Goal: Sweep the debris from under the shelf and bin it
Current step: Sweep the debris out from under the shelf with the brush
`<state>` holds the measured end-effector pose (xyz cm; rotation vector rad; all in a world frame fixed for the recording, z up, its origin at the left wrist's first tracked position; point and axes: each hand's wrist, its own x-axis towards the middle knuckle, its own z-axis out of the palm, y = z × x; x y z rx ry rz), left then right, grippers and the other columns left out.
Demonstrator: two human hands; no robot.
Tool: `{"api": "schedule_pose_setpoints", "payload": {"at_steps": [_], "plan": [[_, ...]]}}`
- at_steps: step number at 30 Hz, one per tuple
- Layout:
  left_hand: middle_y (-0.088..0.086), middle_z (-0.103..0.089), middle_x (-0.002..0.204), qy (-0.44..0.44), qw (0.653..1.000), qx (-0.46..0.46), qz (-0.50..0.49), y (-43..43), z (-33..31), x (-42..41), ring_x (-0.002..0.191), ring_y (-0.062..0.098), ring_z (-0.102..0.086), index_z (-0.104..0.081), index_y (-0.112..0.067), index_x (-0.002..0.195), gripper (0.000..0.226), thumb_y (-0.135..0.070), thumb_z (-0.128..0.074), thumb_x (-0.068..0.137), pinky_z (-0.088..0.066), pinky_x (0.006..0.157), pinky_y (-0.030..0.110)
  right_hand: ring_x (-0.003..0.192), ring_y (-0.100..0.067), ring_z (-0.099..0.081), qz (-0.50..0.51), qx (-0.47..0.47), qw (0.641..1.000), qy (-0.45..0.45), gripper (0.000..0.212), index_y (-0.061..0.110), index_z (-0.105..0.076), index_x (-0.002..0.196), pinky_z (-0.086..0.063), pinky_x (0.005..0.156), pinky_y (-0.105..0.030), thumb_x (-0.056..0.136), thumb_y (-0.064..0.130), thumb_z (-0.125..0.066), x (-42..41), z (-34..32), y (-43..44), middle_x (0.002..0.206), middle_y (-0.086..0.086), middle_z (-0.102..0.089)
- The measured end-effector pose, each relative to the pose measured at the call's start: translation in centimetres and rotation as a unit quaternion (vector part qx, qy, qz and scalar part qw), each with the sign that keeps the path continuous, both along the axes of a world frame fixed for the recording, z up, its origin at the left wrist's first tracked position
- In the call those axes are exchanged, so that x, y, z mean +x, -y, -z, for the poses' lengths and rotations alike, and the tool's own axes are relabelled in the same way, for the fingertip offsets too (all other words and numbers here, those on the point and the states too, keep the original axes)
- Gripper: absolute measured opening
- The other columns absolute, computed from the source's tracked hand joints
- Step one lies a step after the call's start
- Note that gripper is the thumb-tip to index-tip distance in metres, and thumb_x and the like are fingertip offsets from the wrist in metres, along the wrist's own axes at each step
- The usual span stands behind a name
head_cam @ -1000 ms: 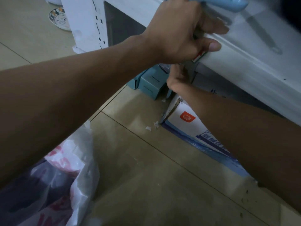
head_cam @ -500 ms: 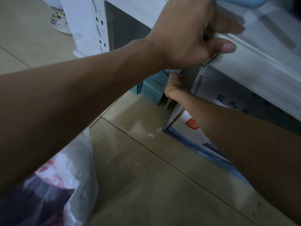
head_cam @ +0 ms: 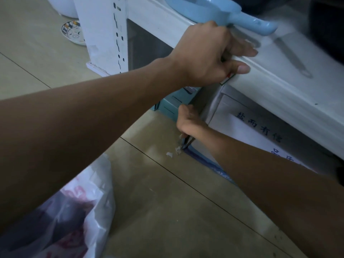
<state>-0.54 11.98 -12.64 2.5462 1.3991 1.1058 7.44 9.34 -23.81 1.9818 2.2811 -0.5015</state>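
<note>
- Head view, hands: left hand [head_cam: 208, 56] gripped the front edge of the white metal shelf board [head_cam: 270, 79], fingers curled over the top and thumb pressed flat along the rim.
- Right hand [head_cam: 188, 123] reached low under that board, closed around a thin dark tool [head_cam: 185, 143] whose tip pointed down at the floor; what kind of tool it was could not be told.
- Small white scraps of debris [head_cam: 176, 151] lay on the beige tiled floor [head_cam: 167, 211], just beside the tool tip and at the corner of the white cardboard box printed with blue characters [head_cam: 260, 131].
- That box sat under the shelf board; a teal carton [head_cam: 169, 107] stood further back beneath it, partly hidden by the left forearm.
- Light blue plastic dustpan [head_cam: 214, 10] rested on top of the shelf board, its handle lying just above the left hand's knuckles.
- White perforated shelf upright [head_cam: 104, 34] stood at the left end; a patterned round plate [head_cam: 72, 31] lay on the floor behind it.
- Translucent white plastic bag with red print [head_cam: 83, 211] sat open at lower left, dark contents inside, well apart from the debris.
</note>
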Motion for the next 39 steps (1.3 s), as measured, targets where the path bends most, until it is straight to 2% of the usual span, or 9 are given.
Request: {"api": "schedule_pose_setpoints", "payload": {"at_steps": [4,8,12,16,20,23,27,36,39], "plan": [[-0.020,-0.071,0.112,0.007,1.000,-0.019,0.003,0.0,-0.1,0.1,0.113,0.005,-0.063,-0.059,-0.049,0.126,0.061,-0.078,-0.038,0.076,-0.051,0.095,0.031,0.105,-0.031,-0.062,-0.001,0.004,1.000,0.001,0.022,-0.005,-0.058,0.111,-0.050,0.088,-0.029,0.090,-0.006,-0.052,0.3,0.4,2.5,0.117,-0.020,-0.061],[-0.019,-0.070,0.115,0.001,1.000,-0.025,0.000,0.1,-0.2,0.2,0.117,0.007,-0.062,-0.060,-0.046,0.126,0.058,-0.074,-0.044,0.078,-0.051,0.097,0.033,0.111,-0.030,-0.059,-0.003,-0.004,1.000,-0.003,0.036,-0.001,-0.053,0.124,-0.047,0.085,-0.024,0.088,-0.006,-0.057,1.2,0.4,4.5,0.127,-0.020,-0.053],[-0.020,-0.068,0.119,0.003,1.000,-0.017,-0.003,0.2,0.0,0.2,0.119,0.008,-0.061,-0.061,-0.043,0.126,0.053,-0.068,-0.049,0.081,-0.050,0.098,0.033,0.108,-0.028,-0.060,0.013,0.022,1.000,-0.002,0.034,0.001,-0.054,0.120,-0.049,0.085,-0.027,0.087,-0.002,-0.062,1.9,-0.8,4.1,0.121,-0.017,-0.058],[-0.021,-0.065,0.124,0.011,1.000,-0.004,0.006,0.4,-0.1,0.2,0.121,0.006,-0.059,-0.062,-0.041,0.127,0.051,-0.066,-0.050,0.084,-0.050,0.098,0.031,0.110,-0.028,-0.059,0.015,0.051,0.998,-0.020,0.032,0.002,-0.055,0.119,-0.048,0.083,-0.026,0.088,-0.003,-0.059,1.8,-1.6,2.9,0.124,-0.015,-0.055],[-0.024,-0.061,0.129,0.012,1.000,0.007,0.001,0.5,0.1,0.3,0.121,0.003,-0.058,-0.063,-0.041,0.126,0.050,-0.067,-0.051,0.085,-0.050,0.098,0.028,0.112,-0.033,-0.058,-0.018,0.071,0.997,-0.016,0.027,-0.001,-0.055,0.116,-0.051,0.090,-0.036,0.089,-0.002,-0.058,0.7,-1.3,2.2,0.123,-0.019,-0.056],[-0.019,-0.068,0.121,0.001,1.000,0.002,-0.006,0.7,0.2,0.6,0.115,0.007,-0.063,-0.062,-0.040,0.127,0.062,-0.077,-0.040,0.082,-0.052,0.094,0.030,0.118,-0.032,-0.055,-0.021,0.068,0.997,-0.002,0.030,-0.001,-0.053,0.121,-0.049,0.094,-0.035,0.091,-0.001,-0.055,0.2,-0.4,2.0,0.129,-0.019,-0.053],[-0.021,-0.059,0.133,-0.015,1.000,0.022,0.000,0.7,0.2,0.6,0.121,0.002,-0.057,-0.058,-0.037,0.132,0.056,-0.068,-0.042,0.089,-0.047,0.100,0.023,0.119,-0.029,-0.055,-0.016,0.063,0.998,-0.001,0.035,0.002,-0.050,0.126,-0.047,0.097,-0.033,0.091,0.000,-0.054,0.1,1.0,2.5,0.133,-0.019,-0.051],[-0.022,-0.064,0.125,-0.022,1.000,0.002,-0.018,0.6,0.1,0.8,0.118,0.005,-0.061,-0.059,-0.041,0.130,0.058,-0.072,-0.041,0.085,-0.050,0.098,0.029,0.110,-0.023,-0.054,-0.046,-0.001,0.998,0.037,0.041,0.005,-0.047,0.128,-0.045,0.089,-0.026,0.089,0.006,-0.061,3.3,1.4,8.2,0.126,-0.015,-0.051],[-0.018,-0.069,0.118,-0.024,0.999,-0.019,-0.019,0.5,0.0,1.0,0.116,0.009,-0.063,-0.057,-0.045,0.130,0.067,-0.081,-0.033,0.079,-0.050,0.097,0.032,0.111,-0.023,-0.054,-0.064,-0.002,0.997,0.040,0.032,0.005,-0.052,0.121,-0.046,0.092,-0.027,0.090,0.006,-0.060,4.5,1.4,10.1,0.123,-0.014,-0.054]]}}
